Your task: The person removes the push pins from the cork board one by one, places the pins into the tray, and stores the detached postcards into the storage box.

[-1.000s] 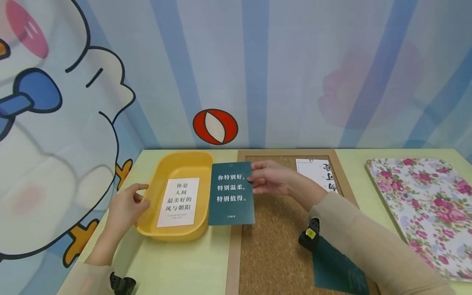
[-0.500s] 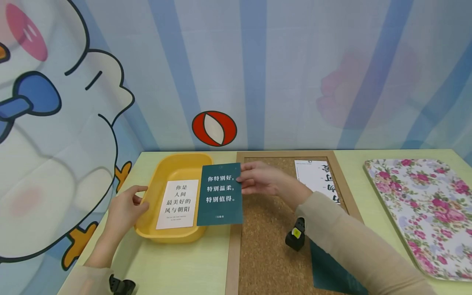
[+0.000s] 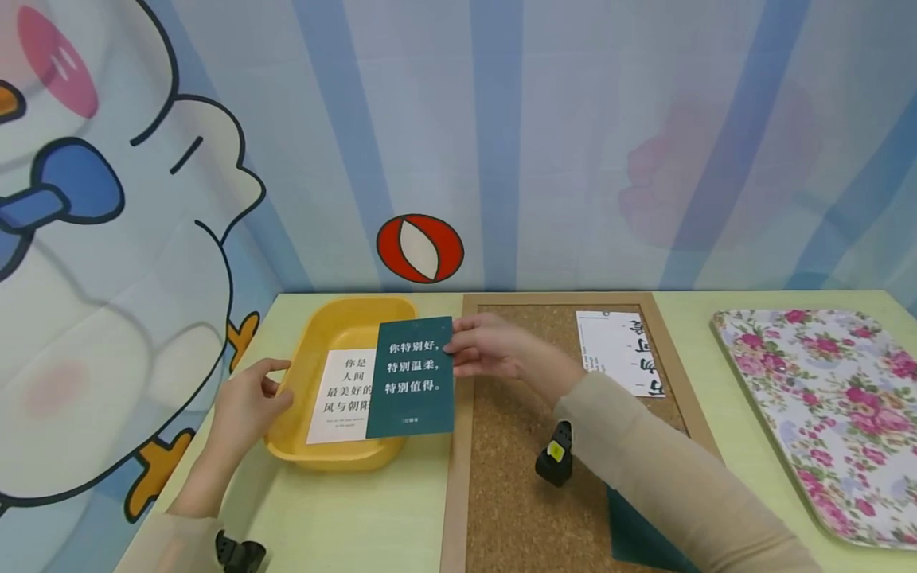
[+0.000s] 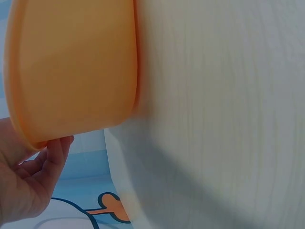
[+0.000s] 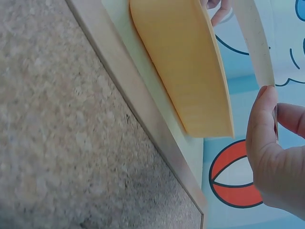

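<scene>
My right hand (image 3: 490, 346) pinches the right edge of a dark green card (image 3: 411, 398) with white lettering. The card hangs over the right side of a yellow tray (image 3: 344, 320) and overlaps a white card (image 3: 338, 406) with black lettering that lies in it. In the right wrist view the green card's pale back (image 5: 255, 40) stands above the tray's rim, between thumb and fingers. My left hand (image 3: 247, 402) grips the tray's left rim between thumb and fingers, as the left wrist view also shows at the tray's outer wall (image 4: 76, 71).
Right of the tray lies a wood-framed cork board (image 3: 533, 446). On it are a white card (image 3: 616, 350) turned sideways and another dark green card (image 3: 637, 533), partly hidden by my right sleeve. A floral tray (image 3: 824, 414) lies at the far right. A printed curtain (image 3: 573, 143) stands behind the table.
My right hand has carried the green card left, from beside the white card to partly covering it in the head view. My left hand has stayed on the tray's rim.
</scene>
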Tool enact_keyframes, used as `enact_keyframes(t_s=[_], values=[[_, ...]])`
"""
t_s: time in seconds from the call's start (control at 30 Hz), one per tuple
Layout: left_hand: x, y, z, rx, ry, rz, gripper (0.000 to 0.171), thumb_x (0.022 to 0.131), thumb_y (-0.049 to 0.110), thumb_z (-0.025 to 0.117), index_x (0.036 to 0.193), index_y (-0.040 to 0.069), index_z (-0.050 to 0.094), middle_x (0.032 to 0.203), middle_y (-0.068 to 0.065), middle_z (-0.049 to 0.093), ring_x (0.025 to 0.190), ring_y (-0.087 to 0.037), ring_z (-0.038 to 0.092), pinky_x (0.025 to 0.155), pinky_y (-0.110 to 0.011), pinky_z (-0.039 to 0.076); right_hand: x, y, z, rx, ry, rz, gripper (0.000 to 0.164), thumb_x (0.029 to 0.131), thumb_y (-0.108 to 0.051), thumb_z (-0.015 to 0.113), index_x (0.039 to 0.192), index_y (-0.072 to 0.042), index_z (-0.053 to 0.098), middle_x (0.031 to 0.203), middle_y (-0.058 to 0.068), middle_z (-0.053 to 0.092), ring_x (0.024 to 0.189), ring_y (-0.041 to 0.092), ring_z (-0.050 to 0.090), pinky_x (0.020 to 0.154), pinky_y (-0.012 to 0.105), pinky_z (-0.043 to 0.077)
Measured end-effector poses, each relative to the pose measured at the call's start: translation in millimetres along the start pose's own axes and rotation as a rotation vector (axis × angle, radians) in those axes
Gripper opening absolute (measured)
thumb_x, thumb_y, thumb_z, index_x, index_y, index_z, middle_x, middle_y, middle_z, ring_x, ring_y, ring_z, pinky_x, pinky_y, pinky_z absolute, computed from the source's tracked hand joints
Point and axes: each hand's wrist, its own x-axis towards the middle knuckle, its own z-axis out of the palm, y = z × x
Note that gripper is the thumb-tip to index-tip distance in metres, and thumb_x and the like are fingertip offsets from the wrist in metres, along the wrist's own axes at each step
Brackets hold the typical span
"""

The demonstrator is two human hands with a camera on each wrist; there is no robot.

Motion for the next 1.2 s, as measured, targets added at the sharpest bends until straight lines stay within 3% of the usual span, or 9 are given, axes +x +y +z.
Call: enact_keyframes(t_s=[0.57, 1.2], values=[[-0.9, 0.7, 0.3, -0.005, 0.0, -0.005, 0.037, 0.079, 0.0, 0.063, 0.115, -0.008, 0.058, 0.075, -0.013, 0.059, 0.062, -0.021, 0.05, 0.05, -0.026, 0.043, 9.8, 0.3, 17.7, 0.044, 0.018, 0.033, 0.032, 0.091, 0.004, 0.051, 0.123, 0.004, 0.051, 0.081, 0.01, 0.063, 0.063, 0.016, 0.059, 0.055, 0.022, 0.052], [0.1, 1.4, 1.1, -0.005, 0.002, -0.022, 0.037, 0.08, 0.002, 0.062, 0.115, -0.007, 0.057, 0.076, -0.014, 0.059, 0.061, -0.021, 0.05, 0.05, -0.027, 0.045, 27.7, 6.1, 34.5, 0.088, 0.044, 0.002, 0.021, 0.09, 0.006, 0.051, 0.111, 0.004, 0.054, 0.079, 0.01, 0.062, 0.062, 0.016, 0.059, 0.055, 0.023, 0.052]])
